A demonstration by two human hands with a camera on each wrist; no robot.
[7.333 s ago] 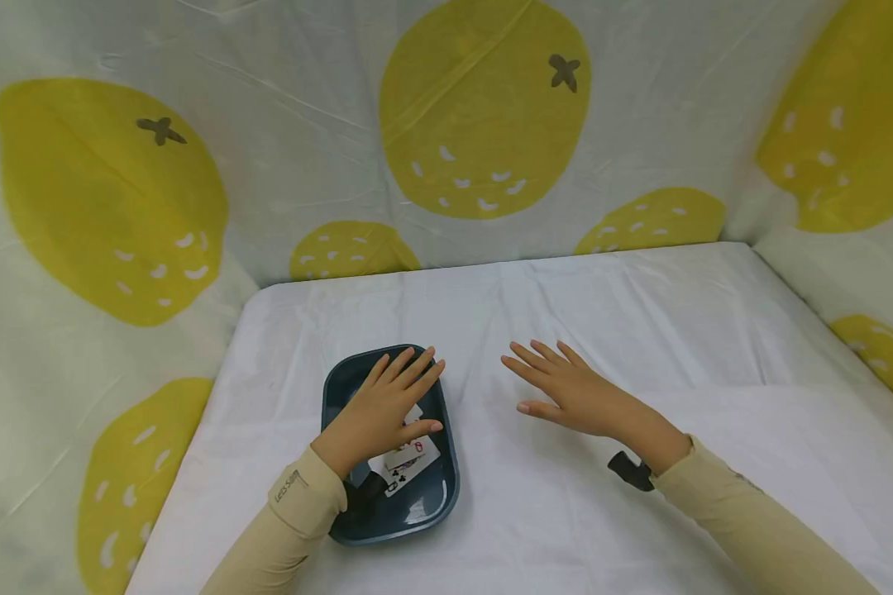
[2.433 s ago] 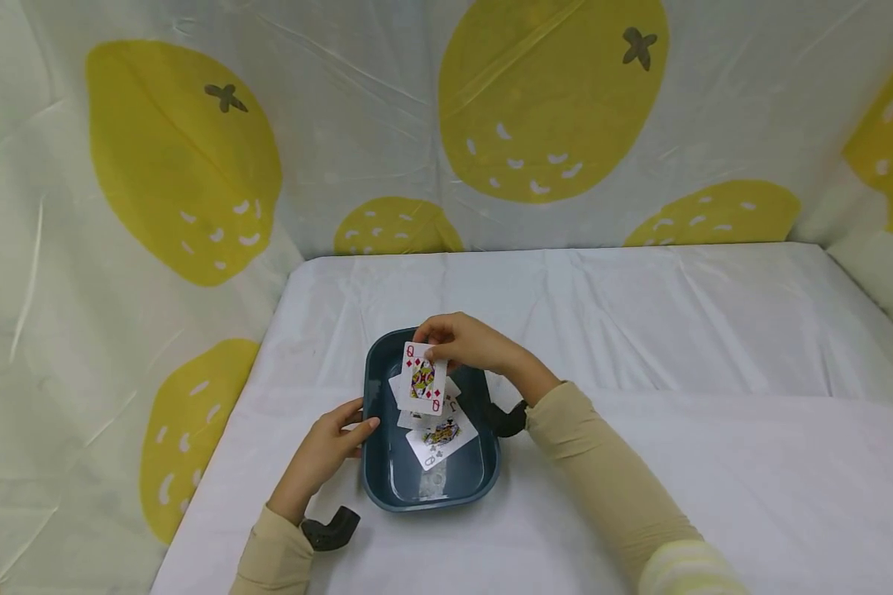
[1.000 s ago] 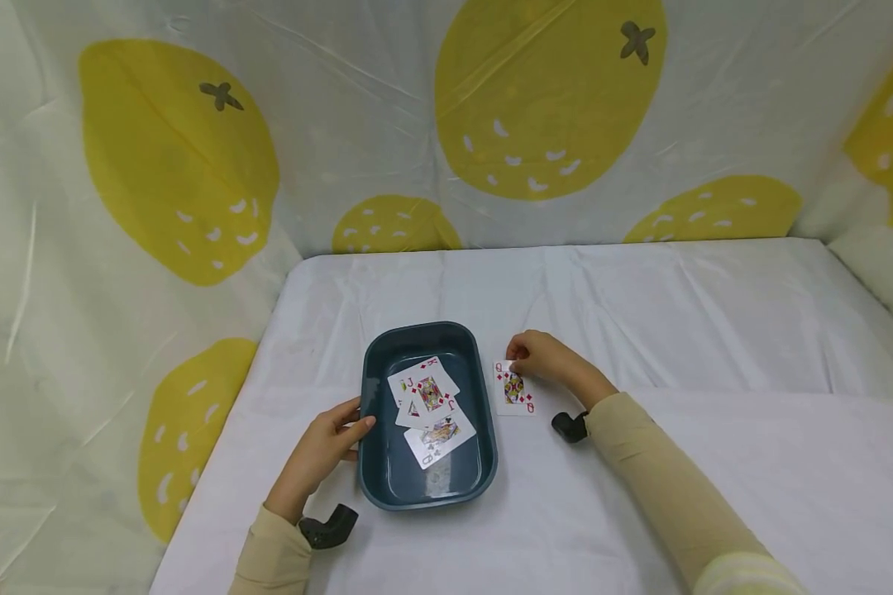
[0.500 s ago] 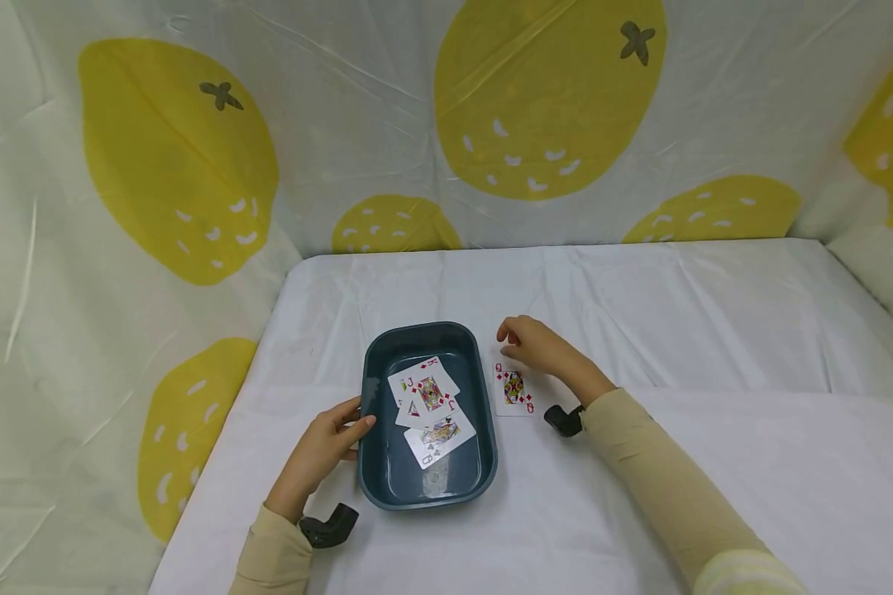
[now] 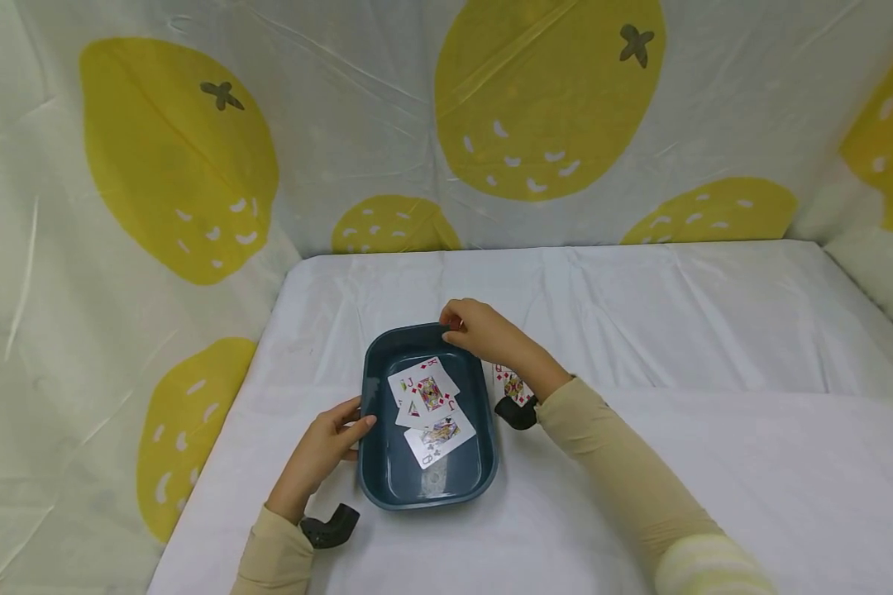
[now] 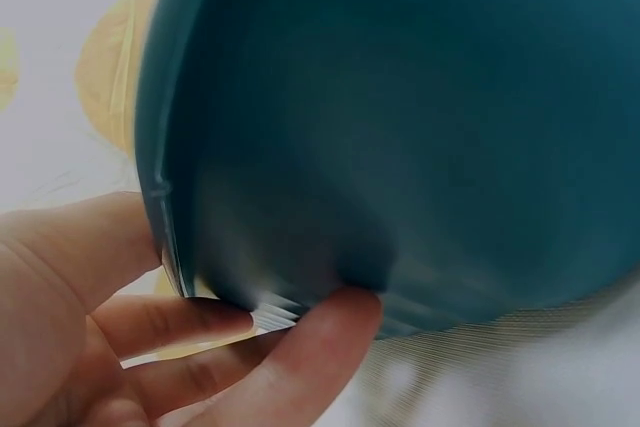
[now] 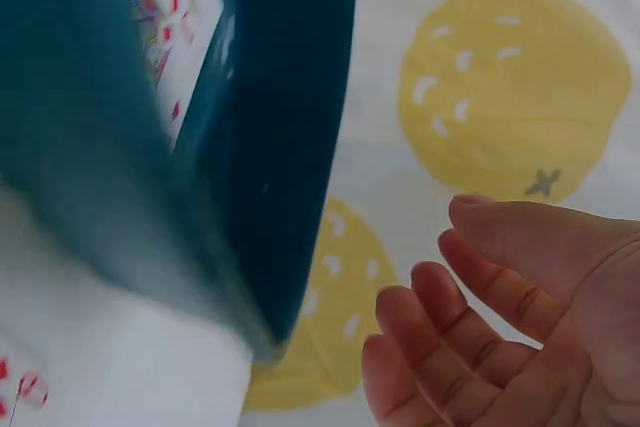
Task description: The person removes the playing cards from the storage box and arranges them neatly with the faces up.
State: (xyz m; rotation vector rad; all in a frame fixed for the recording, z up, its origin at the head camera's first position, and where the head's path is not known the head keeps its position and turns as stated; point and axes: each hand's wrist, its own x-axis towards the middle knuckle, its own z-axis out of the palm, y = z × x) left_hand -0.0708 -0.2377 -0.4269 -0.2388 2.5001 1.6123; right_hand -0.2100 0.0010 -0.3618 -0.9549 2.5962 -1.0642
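Currently, the left hand (image 5: 332, 438) pinches the tray (image 5: 457, 473) at nine o'clock; the empty right hand (image 5: 484, 332) hovers, relaxed, at one. Playing cards (image 5: 430, 395) lie inside; a black mount (image 5: 517, 414) part-hides another card (image 5: 509, 383) outside, toward two.

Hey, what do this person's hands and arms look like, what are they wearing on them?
The left hand and right hand wear no gloves. Beige sleeves cover both forearms, with a black, curved piece at each wrist. Further up the right arm, pale yellow-and-white striped fabric shows.
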